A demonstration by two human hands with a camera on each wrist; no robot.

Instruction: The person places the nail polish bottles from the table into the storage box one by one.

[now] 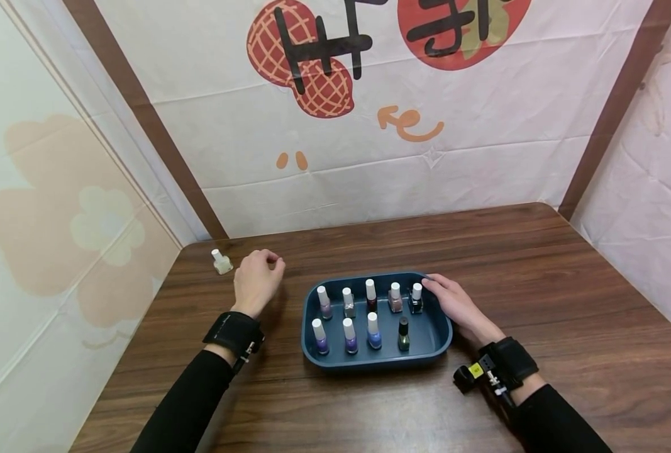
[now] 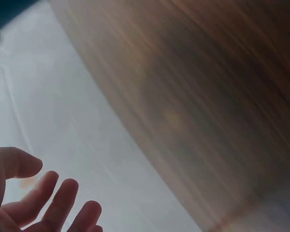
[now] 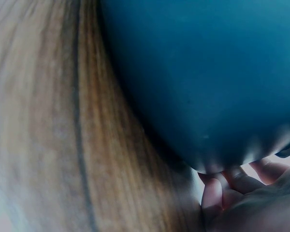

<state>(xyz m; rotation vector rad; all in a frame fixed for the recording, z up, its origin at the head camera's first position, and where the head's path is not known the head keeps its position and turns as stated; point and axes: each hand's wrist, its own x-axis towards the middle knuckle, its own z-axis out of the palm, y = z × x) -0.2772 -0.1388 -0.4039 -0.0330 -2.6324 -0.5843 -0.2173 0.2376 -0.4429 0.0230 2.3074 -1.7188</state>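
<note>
My left hand (image 1: 258, 283) is above the table left of the tray, fingers loosely bent. The left wrist view shows a gap between the thumb (image 2: 26, 163) and the fingers, with nothing held. Just left of that hand, a pale nail polish bottle (image 1: 222, 263) with a white cap stands on the table. My right hand (image 1: 460, 305) grips the right end of a blue tray (image 1: 432, 330), thumb side at the rim, fingertips against the outer wall. Several nail polish bottles stand in the tray in two rows. A green one (image 1: 404, 335) has a black cap; purple (image 1: 350, 340) and blue (image 1: 374, 333) ones have white caps.
The brown wooden table (image 1: 499, 270) meets a white printed cloth wall (image 1: 482, 170) at its back edge. Another cloth panel (image 1: 46, 251) with a flower print runs along the left side. A strap with a small camera (image 1: 468, 376) sits on the right wrist.
</note>
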